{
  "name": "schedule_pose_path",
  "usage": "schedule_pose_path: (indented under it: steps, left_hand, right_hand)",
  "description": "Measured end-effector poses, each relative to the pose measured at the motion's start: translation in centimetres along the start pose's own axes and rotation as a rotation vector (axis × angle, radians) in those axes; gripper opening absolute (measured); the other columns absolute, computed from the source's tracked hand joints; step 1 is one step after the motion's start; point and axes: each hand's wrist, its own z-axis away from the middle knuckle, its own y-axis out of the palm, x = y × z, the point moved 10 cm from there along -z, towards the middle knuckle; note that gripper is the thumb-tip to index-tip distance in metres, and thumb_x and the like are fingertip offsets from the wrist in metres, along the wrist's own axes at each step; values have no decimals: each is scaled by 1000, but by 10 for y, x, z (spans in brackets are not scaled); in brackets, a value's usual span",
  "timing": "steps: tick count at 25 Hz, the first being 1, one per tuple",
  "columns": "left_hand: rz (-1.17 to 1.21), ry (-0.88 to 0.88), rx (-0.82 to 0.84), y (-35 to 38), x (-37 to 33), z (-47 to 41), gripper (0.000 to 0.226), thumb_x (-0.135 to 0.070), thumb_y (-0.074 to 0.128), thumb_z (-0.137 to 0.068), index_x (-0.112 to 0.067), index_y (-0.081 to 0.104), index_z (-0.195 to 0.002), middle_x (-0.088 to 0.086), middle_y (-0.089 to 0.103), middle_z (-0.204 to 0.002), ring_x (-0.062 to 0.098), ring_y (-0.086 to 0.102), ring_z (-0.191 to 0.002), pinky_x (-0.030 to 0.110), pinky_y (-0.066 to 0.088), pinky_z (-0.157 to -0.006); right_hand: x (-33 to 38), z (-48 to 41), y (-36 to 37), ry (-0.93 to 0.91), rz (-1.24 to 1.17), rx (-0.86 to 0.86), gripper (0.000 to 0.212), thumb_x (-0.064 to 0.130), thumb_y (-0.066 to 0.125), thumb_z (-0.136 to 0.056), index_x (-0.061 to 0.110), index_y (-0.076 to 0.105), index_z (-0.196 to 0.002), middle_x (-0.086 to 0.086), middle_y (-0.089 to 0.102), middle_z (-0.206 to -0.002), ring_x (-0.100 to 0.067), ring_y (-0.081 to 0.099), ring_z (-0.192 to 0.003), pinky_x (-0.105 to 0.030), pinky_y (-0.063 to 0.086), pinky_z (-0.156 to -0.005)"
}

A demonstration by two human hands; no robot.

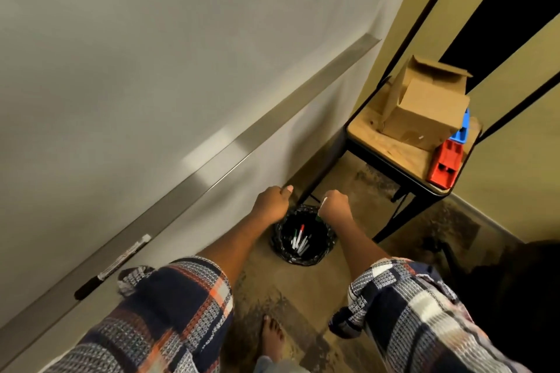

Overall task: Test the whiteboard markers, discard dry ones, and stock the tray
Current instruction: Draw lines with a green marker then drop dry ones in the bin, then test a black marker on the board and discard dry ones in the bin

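While both arms reach out over the floor, the left hand (272,200) is curled into a loose fist; whether it holds anything cannot be told. Right hand (335,204) is fisted around a marker, a white end showing above and a green tip below. Directly beneath sits a black bin (304,235) with several discarded markers (300,241) inside. One black marker (112,266) lies on the metal tray (212,166), near left. At far right, a cardboard box (424,106) stands on a chair (394,154).

Plaid sleeves (169,306) — red, blue trays (445,164)
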Motion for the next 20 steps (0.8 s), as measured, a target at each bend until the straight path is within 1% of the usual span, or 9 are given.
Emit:
schedule_pose_path:
  steps: [2,6,8,10,11,12,14,17,20]
  left_hand:
    - [-46,15,54,23,1,-7,48,-39,35,-102,3,58,-101,24,62,-109,37,57,-102,33,39,-77]
    - [-89,44,84,44,7,-9,40,-31,40,-101,3,59,-100,23,63,-104,35,58,-98,33,41,-77]
    - [-85,24,92,46,17,-5,37,-29,41,-101,4,59,-103,23,63,-105,35,58,-100,32,40,-77]
    - [-91,2,90,42,29,0,37,-28,41,-101,3,60,-105,23,63,-108,35,58,-101,33,42,-80]
    - [-93,-6,82,38,32,3,36,-28,41,-101,2,60,-105,23,63,-109,35,58,-101,33,42,-81]
    - [-86,-15,74,34,36,5,36,-28,41,-101,2,60,-105,23,63,-109,35,58,-102,33,42,-82]
    - [-59,-32,58,24,41,11,35,-28,40,-101,1,60,-103,23,63,-109,36,57,-104,34,42,-81]
    - [-14,-23,19,5,45,22,33,-28,42,-101,0,58,-97,23,63,-105,37,57,-102,35,42,-78]
    - [17,1,-33,-16,49,43,35,-28,41,-101,2,59,-106,22,63,-110,36,57,-105,35,43,-85]
  right_hand:
    - [-10,-9,12,10,6,15,7,1,57,-83,3,62,-87,-18,66,-93,-34,63,-88,-31,46,-63]
    - [-27,-17,24,45,-17,17,34,1,57,-85,1,60,-119,-19,63,-113,-36,59,-107,-34,50,-79]
    - [-41,-15,26,91,-54,16,28,-1,53,-85,-2,62,-111,-21,63,-109,-36,61,-102,-35,52,-77]
    - [-46,-9,29,125,-54,30,10,0,53,-84,-3,61,-89,-20,62,-93,-32,62,-85,-32,51,-66]
    - [-46,-6,29,130,-56,23,11,2,55,-85,0,55,-75,-17,58,-83,-28,58,-73,-30,47,-62]
    - [-43,-4,30,125,-49,14,24,4,56,-86,5,46,-64,-13,52,-74,-24,51,-63,-28,42,-60]
    - [-28,4,31,88,-35,11,37,7,58,-88,10,38,-58,-7,44,-62,-19,42,-54,-28,39,-60]
    - [14,24,31,-6,-61,5,13,11,58,-88,1,61,-79,-17,63,-84,-33,60,-81,-34,48,-71]
    - [55,46,36,-89,-80,-12,17,11,56,-90,1,65,-100,-18,66,-105,-34,61,-101,-33,49,-81]
